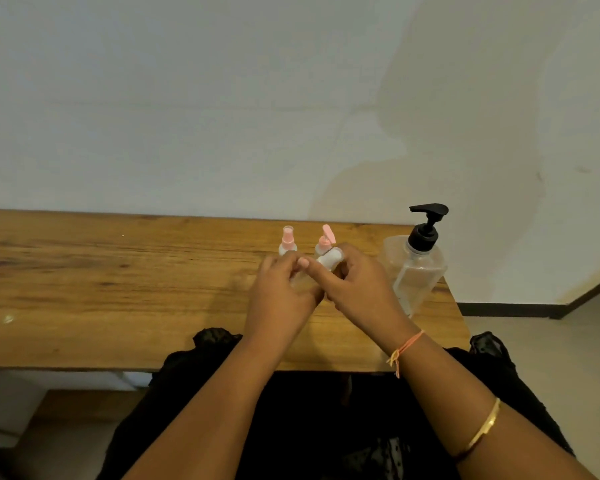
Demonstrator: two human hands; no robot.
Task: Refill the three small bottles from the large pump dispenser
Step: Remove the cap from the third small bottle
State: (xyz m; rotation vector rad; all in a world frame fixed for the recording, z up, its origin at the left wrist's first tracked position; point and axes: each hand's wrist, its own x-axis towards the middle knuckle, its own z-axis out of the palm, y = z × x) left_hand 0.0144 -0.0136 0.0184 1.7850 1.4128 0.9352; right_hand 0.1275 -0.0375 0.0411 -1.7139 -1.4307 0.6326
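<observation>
The right hand (357, 289) grips the tilted bottle (329, 259), the left hand (281, 289) pinches its other end (cap hidden): best steady the body and twist only the top.

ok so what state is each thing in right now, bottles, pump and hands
pump dispenser: upright on the table, black pump head on, untouched
spray bottle: upright, clear cap over pink sprayer
flip-top bottle: upright, pink lid flipped open
third bottle: held tilted between both hands; open or closed, cannot tell
left hand: fingers curled on third bottle
right hand: fingers curled on its white end
</observation>
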